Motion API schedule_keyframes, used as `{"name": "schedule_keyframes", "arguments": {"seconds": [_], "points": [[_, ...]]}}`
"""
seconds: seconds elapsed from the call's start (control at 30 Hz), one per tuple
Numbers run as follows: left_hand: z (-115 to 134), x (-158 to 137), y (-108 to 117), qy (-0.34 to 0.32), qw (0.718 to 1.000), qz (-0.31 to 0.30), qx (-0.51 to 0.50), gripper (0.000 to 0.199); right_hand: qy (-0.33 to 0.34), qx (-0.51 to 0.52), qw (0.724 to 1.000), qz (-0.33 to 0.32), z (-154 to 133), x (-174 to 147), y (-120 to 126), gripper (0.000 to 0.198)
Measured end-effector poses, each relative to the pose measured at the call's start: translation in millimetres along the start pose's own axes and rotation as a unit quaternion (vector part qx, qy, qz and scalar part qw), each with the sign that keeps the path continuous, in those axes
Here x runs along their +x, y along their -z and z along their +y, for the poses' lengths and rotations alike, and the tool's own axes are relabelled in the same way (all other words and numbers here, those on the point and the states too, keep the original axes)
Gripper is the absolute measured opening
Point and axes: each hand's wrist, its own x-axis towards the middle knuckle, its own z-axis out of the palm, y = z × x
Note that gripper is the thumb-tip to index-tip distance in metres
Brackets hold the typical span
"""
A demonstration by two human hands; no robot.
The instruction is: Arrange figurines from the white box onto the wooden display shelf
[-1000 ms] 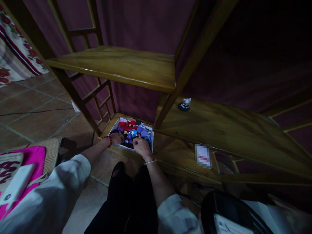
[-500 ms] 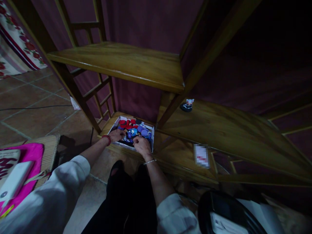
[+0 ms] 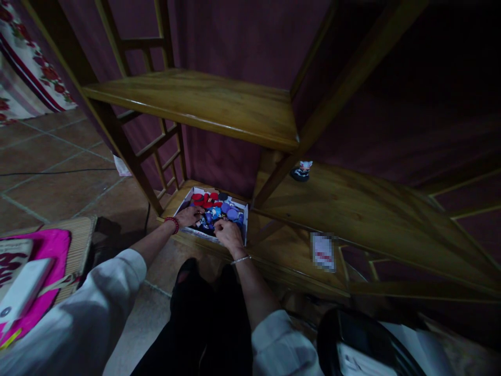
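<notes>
A shallow white box (image 3: pixel 246 230) sits on the lowest wooden shelf, filled with small toy figurines (image 3: pixel 214 212) in red, blue, purple and black. Both hands reach into it from the front. My left hand (image 3: pixel 189 215), with a red bead bracelet, is at the box's left side; its fingers bend closed among the figurines. My right hand (image 3: pixel 228 233), wearing a thin pale bracelet, is over the front right part with thumb and fingers drawn together. What either hand grips is too small and dark to make out.
A wooden shelf board (image 3: pixel 195 102) juts out above the box. One figurine on a dark base (image 3: pixel 301 171) stands on the right-hand shelf. A blurred-out white card (image 3: pixel 323 251) lies lower right. A woven stool (image 3: pixel 84 240) with a pink bag is at left, a black round object (image 3: pixel 332 334) lower right.
The view has shifted very slightly. Both hands stay in the box at nearly the same spots, with only small finger movements among the figurines.
</notes>
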Motion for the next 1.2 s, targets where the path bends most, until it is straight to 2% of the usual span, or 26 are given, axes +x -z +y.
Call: {"name": "schedule_keyframes", "arguments": {"seconds": [0.23,0.47,0.63,0.8,1.0,1.2], "points": [[0,-1,0,0.001,0.999,-0.017,0.032,0.031,0.002,-0.037,0.999,0.013,-5,-3,5,0.022],[-1,0,-1,-0.026,0.999,-0.009,0.041,0.034,0.010,-0.029,0.999,0.023,-5,-1,3,0.029],[-3,2,-1,-0.047,0.997,0.013,0.064,0.027,0.013,-0.048,0.998,0.033,-6,-3,2,0.031],[-7,4,-2,-0.040,0.995,0.054,0.072,0.026,0.006,-0.066,0.997,0.033,-8,-6,5,0.029],[-7,1,-4,-0.017,0.997,0.063,0.038,0.026,0.004,-0.066,0.996,0.052,-13,-14,8,0.025],[12,-8,-4,-0.018,0.996,0.068,-0.054,0.032,0.006,-0.007,0.998,0.070,-14,-23,15,0.023]]}}
